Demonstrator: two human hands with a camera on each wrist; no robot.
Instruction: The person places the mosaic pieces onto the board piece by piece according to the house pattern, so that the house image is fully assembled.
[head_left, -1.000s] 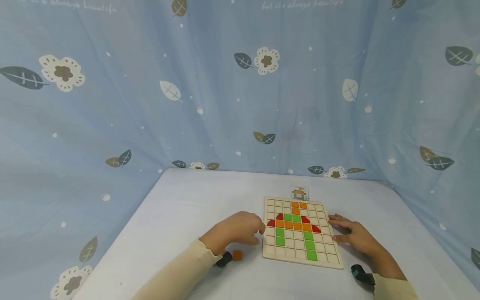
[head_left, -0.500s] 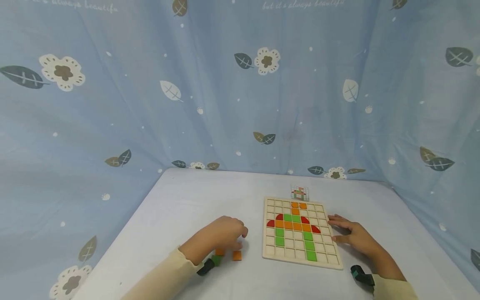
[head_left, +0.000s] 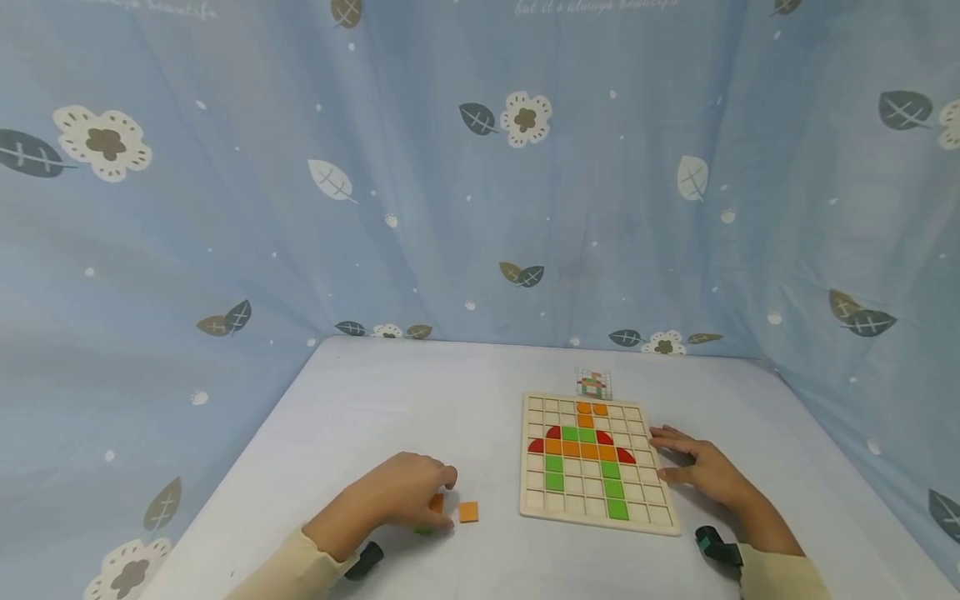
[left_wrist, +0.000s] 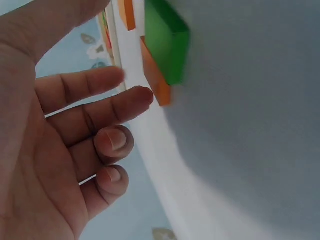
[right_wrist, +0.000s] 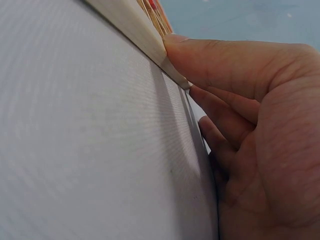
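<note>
My left hand [head_left: 401,490] hovers low over a few loose tiles left of the board, with nothing between its fingers. In the left wrist view its fingers are loosely bent. Just beyond them are a green square tile [left_wrist: 167,42] and an orange tile [left_wrist: 156,80] partly under it. Another orange tile [head_left: 468,512] lies by itself to the right of that hand. My right hand [head_left: 705,471] rests at the right edge of the wooden grid board [head_left: 651,503]; its thumb [right_wrist: 200,57] touches the rim. Red, green and orange tiles form a figure on the board.
Behind the board lies a small pattern card [head_left: 594,383] with a coloured figure. Black wrist devices [head_left: 364,562] are on both wrists. The white table [head_left: 420,392] meets a blue flowered curtain [head_left: 420,167] at its back and sides.
My left hand has moved from beside the board's left edge leftward and nearer, down to the loose tiles. The right hand stays at the board's edge. The head view has shifted slightly.
</note>
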